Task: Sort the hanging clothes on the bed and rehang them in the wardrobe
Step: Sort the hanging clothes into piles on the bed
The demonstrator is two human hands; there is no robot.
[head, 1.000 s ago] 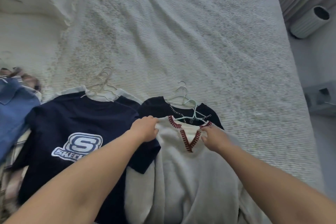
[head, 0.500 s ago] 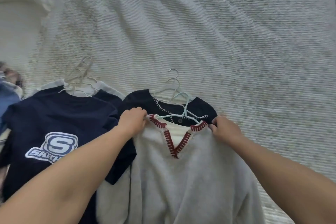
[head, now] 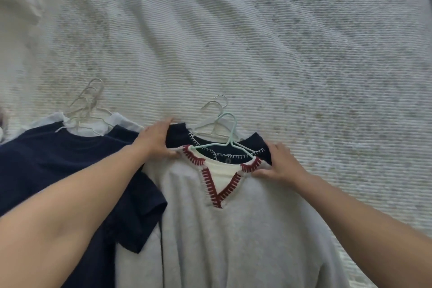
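Observation:
A light grey sweater (head: 245, 229) with a red-stitched V neck lies on the bed on a pale green hanger (head: 230, 138). It covers a navy top (head: 247, 147) with white stitching, which is on white hangers (head: 214, 121). My left hand (head: 156, 141) pinches the grey sweater's left shoulder, thumb under the edge. My right hand (head: 279, 162) pinches its right shoulder. Left of them lies a navy T-shirt (head: 58, 170) over a white garment (head: 119, 120) on several white hangers (head: 90, 105).
The white ribbed bedspread (head: 257, 42) stretches away above and to the right of the clothes. A rumpled white cover (head: 16, 2) sits at the upper left.
Both hands have slid the grey sweater up over the navy top and now sit wider apart at its shoulders. The view has moved closer and rightward.

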